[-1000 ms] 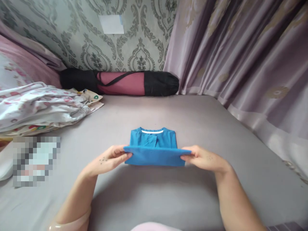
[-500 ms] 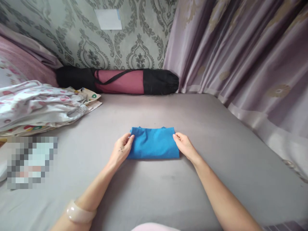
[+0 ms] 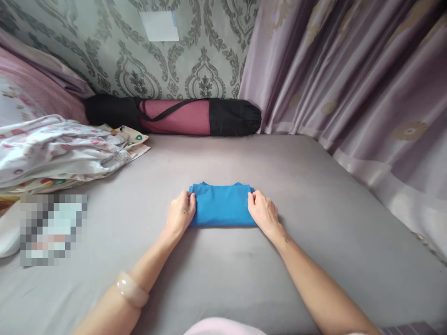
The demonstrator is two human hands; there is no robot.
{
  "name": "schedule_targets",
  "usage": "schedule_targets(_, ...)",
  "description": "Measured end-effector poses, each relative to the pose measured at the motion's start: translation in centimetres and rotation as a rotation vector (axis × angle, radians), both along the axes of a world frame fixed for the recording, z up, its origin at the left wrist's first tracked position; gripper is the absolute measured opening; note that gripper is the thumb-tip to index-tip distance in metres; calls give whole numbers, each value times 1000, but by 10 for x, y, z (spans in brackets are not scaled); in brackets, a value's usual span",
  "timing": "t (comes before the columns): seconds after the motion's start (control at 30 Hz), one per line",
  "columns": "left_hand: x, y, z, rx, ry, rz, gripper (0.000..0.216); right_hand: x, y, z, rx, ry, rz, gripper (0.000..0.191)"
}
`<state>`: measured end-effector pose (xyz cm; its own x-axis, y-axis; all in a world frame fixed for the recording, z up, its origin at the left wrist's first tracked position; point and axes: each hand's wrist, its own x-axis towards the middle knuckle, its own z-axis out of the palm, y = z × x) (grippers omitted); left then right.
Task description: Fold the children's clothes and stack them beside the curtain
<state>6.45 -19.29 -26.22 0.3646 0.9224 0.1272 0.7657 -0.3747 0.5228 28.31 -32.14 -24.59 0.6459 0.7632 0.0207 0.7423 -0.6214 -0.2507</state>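
Note:
A folded blue garment [image 3: 222,205], perhaps a shirt, lies as a neat rectangle on the grey bed sheet [image 3: 226,274]. Two small peaks of cloth stick up along its far edge. My left hand [image 3: 181,211] pinches its left side near the far corner, thumb on top and fingers curled at the edge. On the opposite side my right hand [image 3: 262,209] grips the right edge in the same way. The fingertips beneath the cloth are hidden. A pale bangle [image 3: 132,289] circles my left forearm.
A heap of printed cloth [image 3: 63,149] lies at the left, with a blurred-out object [image 3: 54,230] and a white rounded item [image 3: 10,230] nearer me. A pink and black rolled bag [image 3: 174,117] rests along the wall. Purple curtains [image 3: 349,79] hang at the right.
Both hands have closed further over the garment's side edges and moved slightly inward. The garment looks a little narrower and flatter, with more of its far layer showing. The view has shifted slightly.

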Motion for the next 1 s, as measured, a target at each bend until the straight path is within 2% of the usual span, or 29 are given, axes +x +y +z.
schedule_targets(0.13, -1, 3, 4, -92, -101, 54, 23, 7, 0, -3, 29, 53, -16, 33)
schedule_targets(0.27, -14, 5, 13, -193, -175, 93, 30, 20, -10, 7, 40, 205, 91, 31)
schedule_targets(0.37, -28, 2, 19, -15, -163, 9, 33, 19, -18, 28, -48, 175, 141, 33)
schedule_targets(0.47, -25, -6, 19, 190, -112, -242, 34, -3, -11, 40, -36, -3, 244, 41)
schedule_targets(0.57, -2, -16, 9, 304, -28, -472, 38, -34, 9, 31, 41, -54, 548, 46)
schedule_targets(0.63, 16, -22, 0, 311, 77, -484, 42, -50, 21, 18, 46, -55, 671, 51)
schedule_targets(0.8, 34, -24, -12, 225, 258, -411, 49, -60, 32, -8, 9, -33, 705, 56)
schedule_targets(1.0, 26, -24, -6, 195, 292, -337, 52, -50, 29, -10, -4, 4, 695, 59)
